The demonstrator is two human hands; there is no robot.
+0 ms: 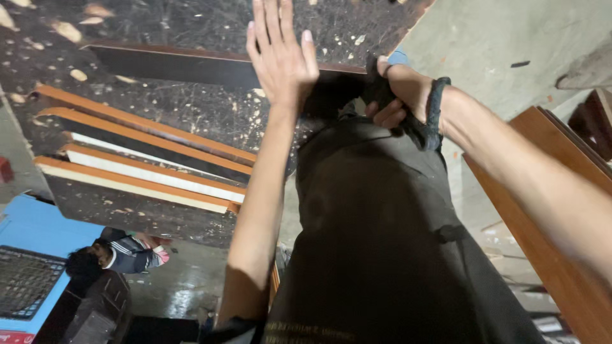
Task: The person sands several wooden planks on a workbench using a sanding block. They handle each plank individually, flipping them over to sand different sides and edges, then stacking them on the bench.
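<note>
**Hands on a dark speckled board**

Head view: the left hand (280,57) lies flat on the dark speckled board (191,108), fingers (271,22) stretched out and slightly apart. The right hand (398,95), just beside it, has its fingers curled tight on a black cloth (382,92) at the board's edge. Orange-edged strips (140,159) lie stacked on the board, left. A blue panel (38,229) sits lower left.

**Where things lie around the counter**

A long board (191,65) lies across the counter (191,114), far from the person. The left hand (280,57) lies flat on the board's right part. The right hand (401,95) is just right of it, at the board's right end, fingers curled around something I cannot make out. Nearer and to the left, a stack of strips (146,165) lies on the counter. Below the counter's near edge, at the left, another person (121,255) crouches on the floor (185,286). At the right, panels (548,236) lean on edge.
</note>
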